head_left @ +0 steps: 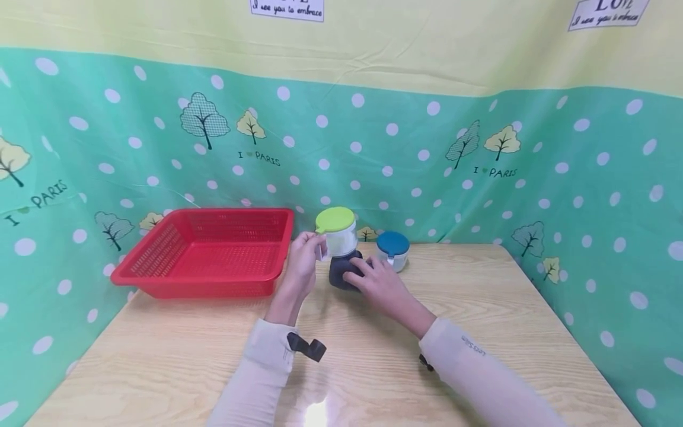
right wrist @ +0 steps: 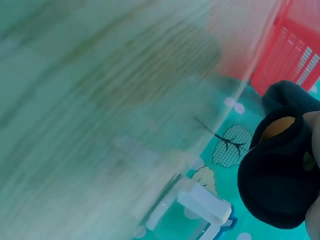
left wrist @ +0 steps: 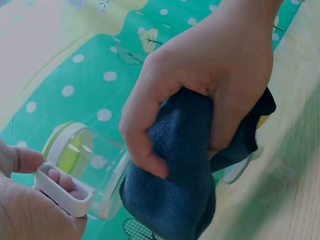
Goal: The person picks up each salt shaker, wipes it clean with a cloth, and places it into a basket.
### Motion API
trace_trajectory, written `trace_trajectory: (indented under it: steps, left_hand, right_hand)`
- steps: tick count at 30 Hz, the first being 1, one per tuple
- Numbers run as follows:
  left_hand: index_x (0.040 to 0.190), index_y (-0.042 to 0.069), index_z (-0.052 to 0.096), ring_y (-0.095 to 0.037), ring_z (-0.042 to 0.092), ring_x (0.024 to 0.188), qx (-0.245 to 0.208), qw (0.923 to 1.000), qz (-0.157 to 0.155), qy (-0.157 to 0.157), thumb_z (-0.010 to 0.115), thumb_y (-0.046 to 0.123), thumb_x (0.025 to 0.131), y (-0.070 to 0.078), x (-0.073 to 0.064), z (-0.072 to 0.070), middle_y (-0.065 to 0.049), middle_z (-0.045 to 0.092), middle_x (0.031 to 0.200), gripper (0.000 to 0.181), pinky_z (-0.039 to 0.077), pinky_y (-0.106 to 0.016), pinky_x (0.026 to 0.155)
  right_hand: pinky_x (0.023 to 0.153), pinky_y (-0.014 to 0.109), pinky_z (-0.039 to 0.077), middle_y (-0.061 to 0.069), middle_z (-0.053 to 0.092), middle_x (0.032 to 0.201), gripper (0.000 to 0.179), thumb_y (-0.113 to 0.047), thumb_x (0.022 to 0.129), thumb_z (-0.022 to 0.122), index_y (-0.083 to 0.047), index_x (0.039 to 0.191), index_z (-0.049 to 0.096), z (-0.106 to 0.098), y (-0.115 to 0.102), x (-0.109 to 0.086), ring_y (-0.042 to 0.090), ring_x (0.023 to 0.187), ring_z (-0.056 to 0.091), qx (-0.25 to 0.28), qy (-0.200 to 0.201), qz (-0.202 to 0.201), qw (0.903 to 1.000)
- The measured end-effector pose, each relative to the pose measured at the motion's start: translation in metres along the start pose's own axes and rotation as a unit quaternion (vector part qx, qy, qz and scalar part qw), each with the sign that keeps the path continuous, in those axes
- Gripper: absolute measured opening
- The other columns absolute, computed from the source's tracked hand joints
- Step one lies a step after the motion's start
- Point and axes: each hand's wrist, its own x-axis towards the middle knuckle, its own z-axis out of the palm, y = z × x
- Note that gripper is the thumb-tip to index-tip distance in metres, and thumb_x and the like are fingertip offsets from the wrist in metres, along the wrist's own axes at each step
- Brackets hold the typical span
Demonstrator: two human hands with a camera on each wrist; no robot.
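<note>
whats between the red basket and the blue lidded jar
In the head view, the left hand, the green-lidded jar it holds and the dark cloth in the right hand lie between them.

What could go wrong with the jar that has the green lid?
The green-lidded jar might slip, since the left hand holds it by its handle. The right hand, gripping the dark blue cloth, might bump the blue-lidded jar standing close by.
</note>
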Motion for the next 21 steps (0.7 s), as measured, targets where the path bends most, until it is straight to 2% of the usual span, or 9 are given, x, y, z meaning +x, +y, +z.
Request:
trace_trajectory:
  steps: [6, 13, 21]
  left_hand:
    - [0.079, 0.007, 0.044, -0.022, 0.046, 0.069, -0.010, 0.9998, -0.007, -0.012, 0.050, 0.000, 0.099, 0.002, 0.000, 0.000, -0.007, 0.050, 0.072, 0.021, 0.039, -0.030, 0.071]
    - [0.078, 0.006, 0.045, -0.022, 0.046, 0.068, -0.012, 0.9997, -0.005, -0.022, 0.050, 0.000, 0.098, 0.006, -0.002, -0.001, -0.007, 0.050, 0.072, 0.021, 0.039, -0.030, 0.070]
    - [0.079, 0.006, 0.048, -0.020, 0.048, 0.068, -0.014, 0.9996, -0.011, -0.024, 0.049, 0.000, 0.098, 0.009, -0.002, -0.002, -0.006, 0.051, 0.072, 0.020, 0.041, -0.030, 0.072]
  right_hand:
    - [0.085, 0.054, 0.056, 0.015, 0.064, 0.127, 0.044, -0.007, 0.080, 0.086, -0.022, 0.116, 0.068, 0.002, 0.007, 0.001, 0.038, 0.097, 0.062, 0.019, 0.028, 0.023, 0.9992]
    - [0.075, 0.048, 0.057, 0.016, 0.064, 0.125, 0.042, -0.003, 0.081, 0.082, -0.021, 0.116, 0.068, 0.003, 0.014, 0.000, 0.040, 0.096, 0.061, 0.012, 0.055, 0.034, 0.9978]
    - [0.069, 0.048, 0.057, 0.018, 0.064, 0.121, 0.038, -0.004, 0.078, 0.083, -0.018, 0.110, 0.069, 0.003, 0.024, -0.002, 0.041, 0.092, 0.061, 0.019, 0.096, 0.057, 0.9936]
